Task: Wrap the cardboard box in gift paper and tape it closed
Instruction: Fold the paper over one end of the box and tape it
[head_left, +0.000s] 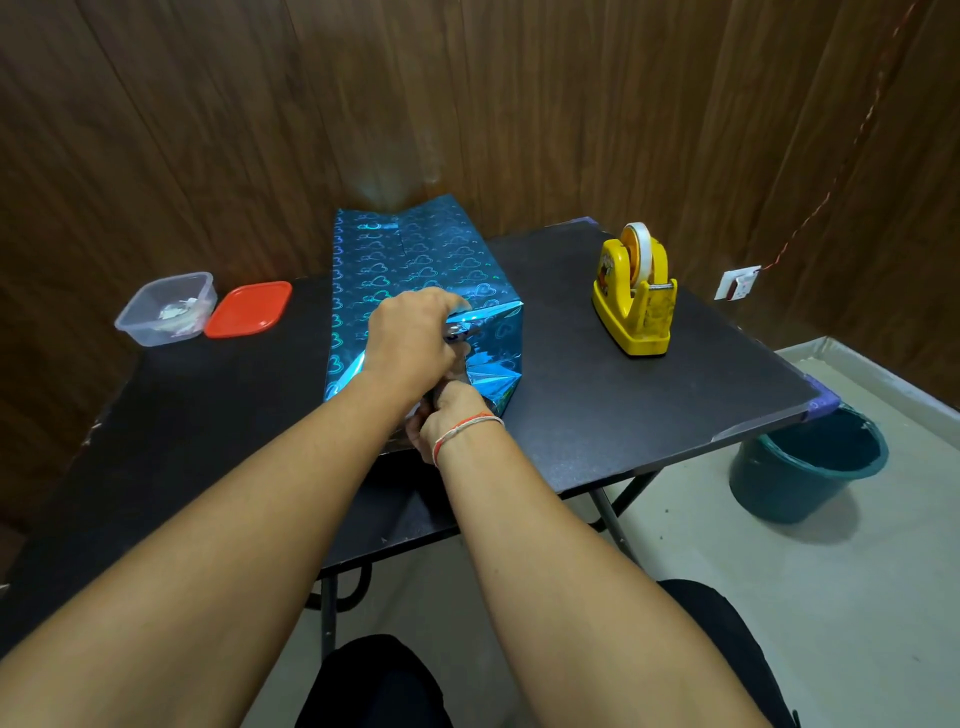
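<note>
A box covered in shiny blue gift paper (410, 260) with a heart pattern lies lengthwise in the middle of the black table (623, 405). My left hand (410, 338) presses folded paper down on the box's near end, fingers curled over the fold. My right hand (447, 421), a red and white thread on its wrist, sits just below it at the bottom flap, pinching the paper there. The near end's folds are partly hidden by both hands. A yellow tape dispenser (636, 296) with a roll of clear tape stands to the right of the box.
A clear plastic tub (166, 309) with small white scraps and its red lid (249, 309) lie at the table's left. A dark green bucket (810, 462) stands on the floor past the table's right corner. A wood-panelled wall is close behind.
</note>
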